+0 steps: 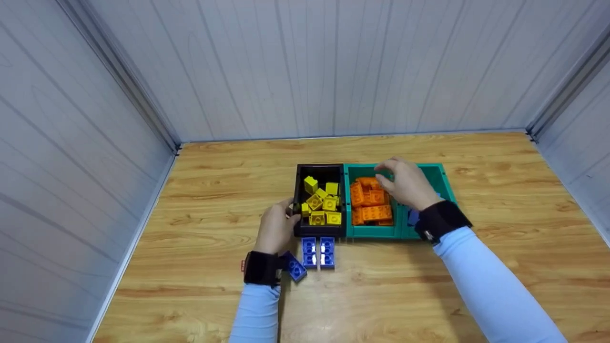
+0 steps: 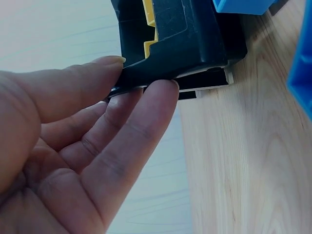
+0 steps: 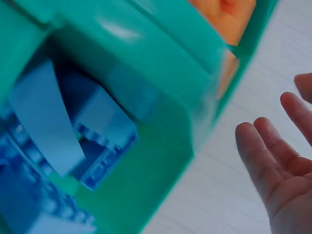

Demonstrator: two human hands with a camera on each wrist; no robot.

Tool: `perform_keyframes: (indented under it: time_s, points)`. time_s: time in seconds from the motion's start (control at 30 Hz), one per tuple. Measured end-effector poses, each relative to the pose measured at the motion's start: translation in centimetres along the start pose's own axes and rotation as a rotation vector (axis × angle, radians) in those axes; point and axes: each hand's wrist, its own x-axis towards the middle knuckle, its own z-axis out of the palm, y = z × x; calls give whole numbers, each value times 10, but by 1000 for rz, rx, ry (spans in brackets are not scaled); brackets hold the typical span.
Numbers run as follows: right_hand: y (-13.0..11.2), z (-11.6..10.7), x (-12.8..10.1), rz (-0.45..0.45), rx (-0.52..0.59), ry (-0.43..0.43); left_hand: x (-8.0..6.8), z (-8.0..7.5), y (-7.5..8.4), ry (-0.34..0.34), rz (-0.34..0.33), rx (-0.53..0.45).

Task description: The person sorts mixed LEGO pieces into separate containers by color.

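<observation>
Head view: left hand (image 1: 275, 228) pinched the black bin (image 1: 320, 169) of yellow bricks (image 1: 322, 206) at its near-left corner on the table (image 1: 214, 200); right hand (image 1: 405, 183) hovered over orange bricks (image 1: 369, 205) in the teal bin (image 1: 431, 167), grip released. Left wrist view: thumb and fingers (image 2: 156, 109) clamped the black bin's rim (image 2: 195, 44). Right wrist view: fingers (image 3: 273, 151) loose, holding nothing

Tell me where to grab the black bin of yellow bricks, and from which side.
Grip the black bin by its left wall rim, coming from the left. That side is free, while the green bin sits against its right and blue bricks lie in front. The left hand already pinches that near-left edge.
</observation>
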Motion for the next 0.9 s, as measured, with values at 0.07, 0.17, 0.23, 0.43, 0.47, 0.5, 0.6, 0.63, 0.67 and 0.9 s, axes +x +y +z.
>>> perform_keyframes:
  time_s: [0.07, 0.17, 0.23, 0.43, 0.47, 0.5, 0.6, 0.63, 0.67, 0.9]
  points:
    - [2, -9, -10, 9, 22, 36, 0, -1, 0, 0, 1, -3]
    - [10, -21, -32, 35, 46, 116, 0, -2, 0, -2, -3, -3]
    - [19, -26, -49, 68, 79, 177, 0, -2, -1, -3, -3, 2]
    - [56, -25, -101, 252, 165, 335, 0, -4, -4, -1, -19, -13]
    - [62, -24, -108, 287, 175, 344, 0, -4, -4, -3, -19, -17]
    - [68, -22, -115, 319, 175, 347, -1, -4, -4, -3, -20, -17]
    - [83, -15, -129, 396, 193, 316, -1, -4, -3, -13, -13, -14]
    - [86, -12, -131, 413, 207, 297, -1, -4, -4, -14, -8, -10]
    - [89, -10, -133, 427, 226, 275, -1, -4, -4, -14, -2, -7]
    - [96, -1, -134, 500, 375, 191, 1, -5, -4, -12, -4, -15]
